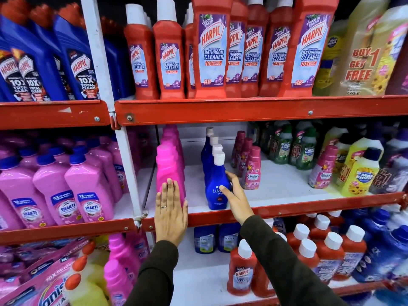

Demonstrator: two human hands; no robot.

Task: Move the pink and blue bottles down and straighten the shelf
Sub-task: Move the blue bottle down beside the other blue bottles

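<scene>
A row of plain pink bottles [169,161] stands front to back at the left of the middle shelf [276,188]. My left hand [170,212] lies flat with straight fingers against the face of the front pink bottle. To the right, a row of blue bottles with white caps [215,180] runs back from the shelf's edge. My right hand [237,196] touches the right side of the front blue bottle, fingers spread, thumb across its face, not closed around it.
Red Harpic bottles [212,51] fill the shelf above. Small pink Comfort bottles [251,168] stand just right of the blue row. Below are red Harpic bottles [241,268], blue packs [205,239] and pink bottles [119,268]. A white upright post [130,164] borders the pink row.
</scene>
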